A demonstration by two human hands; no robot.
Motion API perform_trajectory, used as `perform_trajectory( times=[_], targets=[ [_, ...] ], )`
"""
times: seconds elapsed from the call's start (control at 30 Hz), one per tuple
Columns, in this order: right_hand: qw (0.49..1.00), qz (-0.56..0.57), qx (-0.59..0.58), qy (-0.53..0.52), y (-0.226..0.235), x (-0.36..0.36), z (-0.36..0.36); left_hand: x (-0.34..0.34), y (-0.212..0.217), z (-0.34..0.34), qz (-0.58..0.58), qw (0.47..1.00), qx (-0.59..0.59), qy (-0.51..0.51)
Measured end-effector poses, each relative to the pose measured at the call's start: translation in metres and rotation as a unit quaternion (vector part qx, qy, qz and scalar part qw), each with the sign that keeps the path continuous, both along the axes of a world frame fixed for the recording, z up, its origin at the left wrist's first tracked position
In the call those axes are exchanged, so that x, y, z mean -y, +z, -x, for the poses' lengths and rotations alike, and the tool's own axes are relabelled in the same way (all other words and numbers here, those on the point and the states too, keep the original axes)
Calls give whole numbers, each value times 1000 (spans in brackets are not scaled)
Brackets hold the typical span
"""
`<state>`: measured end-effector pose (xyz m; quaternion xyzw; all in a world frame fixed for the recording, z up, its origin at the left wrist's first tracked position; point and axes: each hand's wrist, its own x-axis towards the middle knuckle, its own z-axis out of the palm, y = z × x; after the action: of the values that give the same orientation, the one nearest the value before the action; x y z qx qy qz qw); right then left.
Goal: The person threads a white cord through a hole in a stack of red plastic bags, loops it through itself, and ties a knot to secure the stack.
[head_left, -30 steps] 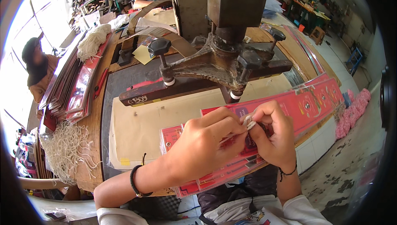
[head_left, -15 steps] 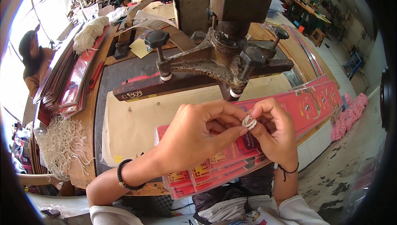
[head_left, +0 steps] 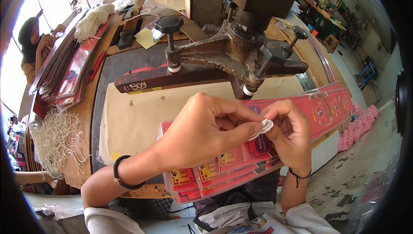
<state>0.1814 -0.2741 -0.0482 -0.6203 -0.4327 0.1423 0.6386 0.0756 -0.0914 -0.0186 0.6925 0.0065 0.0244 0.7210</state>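
A white string, looped and twisted on itself like a knot, is pinched between my two hands above the press table. The thumb and fingertips of my left hand hold one side of it. My right hand grips the other side between thumb and curled fingers, so part of the string is hidden. Beneath both hands lies a fanned pile of long red printed strips in clear plastic, reaching past the table's near edge.
A dark metal press with black knobs stands over a beige board. At the left are loose white strings, a stack of covered strips and a bundle of white cord. Another person is at far left; a pink bundle lies right.
The string's round loop has been drawn tighter and looks more like a twist. My hands stay close together, slightly farther right. The other person's hands have come up.
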Motion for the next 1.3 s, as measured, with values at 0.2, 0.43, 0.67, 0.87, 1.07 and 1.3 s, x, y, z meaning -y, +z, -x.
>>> perform_trajectory(
  times=[0.2,0.43,0.67,0.87,1.07,1.3],
  targets=[
    [998,7,57,8,-2,2,-3,-1,-2,1,-2,1000,-17,-16],
    [999,2,39,-27,1,0,2,-3,1,0,-11,999,-1,-34],
    [993,-7,117,-25,-4,2,-3,-2,-2,-2,9,999,-11,-34],
    [987,-36,150,-40,-7,1,-4,-4,-2,-3,32,999,6,-39],
    [976,-21,211,-57,-3,1,-2,-5,-1,-3,47,997,2,-55],
    [951,-24,303,-66,0,-2,0,-9,-3,-2,73,995,-2,-64]
  ],
)
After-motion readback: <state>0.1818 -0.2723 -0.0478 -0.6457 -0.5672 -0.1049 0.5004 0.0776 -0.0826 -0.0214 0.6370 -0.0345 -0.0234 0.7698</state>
